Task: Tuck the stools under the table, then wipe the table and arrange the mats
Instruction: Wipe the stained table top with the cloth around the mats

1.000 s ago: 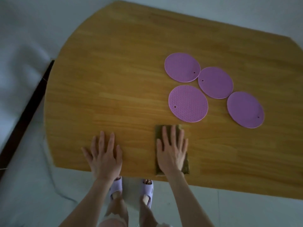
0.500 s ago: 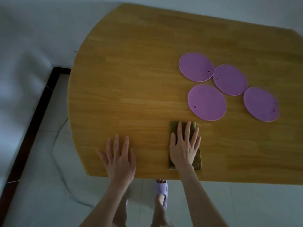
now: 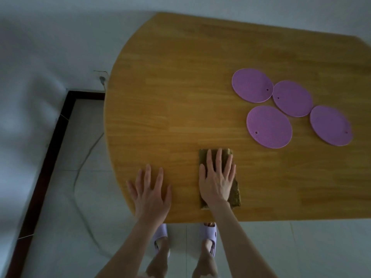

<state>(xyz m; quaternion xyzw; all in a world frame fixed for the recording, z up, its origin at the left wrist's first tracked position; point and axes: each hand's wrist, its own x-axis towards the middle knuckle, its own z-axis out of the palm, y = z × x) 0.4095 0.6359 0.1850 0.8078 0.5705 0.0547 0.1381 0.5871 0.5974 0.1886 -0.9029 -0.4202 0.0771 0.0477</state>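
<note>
Cloth [image 3: 235,194]: just near side of mats [image 3: 269,126], pressed under flat right hand [image 3: 215,183] | left hand [image 3: 150,189]: flat, empty, on surface [image 3: 180,97], farther from mats | risk: forward stroke could shove mats askew

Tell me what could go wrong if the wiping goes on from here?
The right hand presses the cloth just short of the nearest mat; a forward stroke could push that mat against the others.
The cloth reaches almost to the near edge of the table, so a pull back might drag it off.
A cable lies on the floor left of the feet; a sidestep may catch it.
</note>
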